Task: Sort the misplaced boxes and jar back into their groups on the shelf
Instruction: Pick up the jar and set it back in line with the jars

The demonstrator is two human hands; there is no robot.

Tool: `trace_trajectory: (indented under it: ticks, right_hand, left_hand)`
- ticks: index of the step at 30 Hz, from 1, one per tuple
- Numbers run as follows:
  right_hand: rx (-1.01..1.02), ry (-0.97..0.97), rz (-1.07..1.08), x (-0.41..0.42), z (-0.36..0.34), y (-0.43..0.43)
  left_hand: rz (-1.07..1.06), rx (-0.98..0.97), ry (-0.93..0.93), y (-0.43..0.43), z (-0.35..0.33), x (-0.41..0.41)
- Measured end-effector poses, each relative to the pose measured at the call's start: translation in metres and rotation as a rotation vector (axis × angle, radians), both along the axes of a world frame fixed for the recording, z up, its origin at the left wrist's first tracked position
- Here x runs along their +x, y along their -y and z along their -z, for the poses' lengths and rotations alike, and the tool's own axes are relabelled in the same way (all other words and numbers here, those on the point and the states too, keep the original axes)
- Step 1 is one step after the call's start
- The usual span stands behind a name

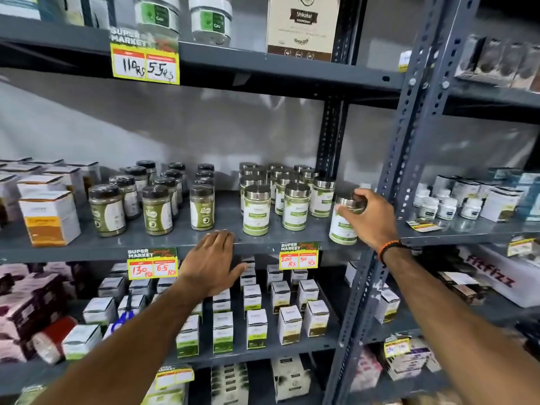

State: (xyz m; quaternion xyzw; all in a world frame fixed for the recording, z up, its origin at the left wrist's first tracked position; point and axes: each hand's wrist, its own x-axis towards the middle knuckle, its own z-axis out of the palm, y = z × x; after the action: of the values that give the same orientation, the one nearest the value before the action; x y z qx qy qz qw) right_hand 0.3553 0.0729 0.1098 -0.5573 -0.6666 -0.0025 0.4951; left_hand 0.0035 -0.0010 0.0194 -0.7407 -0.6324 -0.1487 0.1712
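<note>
I am scanning the grey metal shelf (181,239) from the left: matte white cardboard boxes (49,217) with orange bands are standing at the far left, count unclear where they run out of frame. Next, dark-lidded jars (106,210) of olive powder, cylindrical and glossy, are sitting in three front-to-back rows; I am counting roughly eleven, with the rear ones blurred. The left hand (211,263) is lying flat and released, fingers spread, its tips resting on the shelf's front edge between two yellow price tags (152,263). Right of it, steel-lidded jars (256,210) with pale green labels are grouped in rows, about a dozen, the back ones partly hidden. The right hand (369,219), an orange band at its wrist, is grasping the lid of one more such jar (343,226) from above. That jar is sitting at the right end of the same shelf, just beside its group, long axis vertical but tilting slightly, lid up; I cannot tell whether its base is touching the shelf.
</note>
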Motion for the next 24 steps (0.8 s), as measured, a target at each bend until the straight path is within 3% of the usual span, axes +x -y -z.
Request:
trace_trajectory:
  ticks: [9, 16, 24]
  right_hand:
    - [-0.032, -0.063, -0.046, -0.018, 0.019, -0.033]
    - [-0.287, -0.115, -0.060, 0.000, 0.055, -0.035]
    - [-0.283, -0.068, -0.038, -0.005, 0.057, -0.056]
  left_hand:
    - [0.003, 0.068, -0.040, -0.007, 0.010, -0.004]
    - [0.002, 0.078, -0.035, -0.005, 0.012, -0.005]
    - [0.000, 0.085, -0.031, -0.007, 0.016, -0.006]
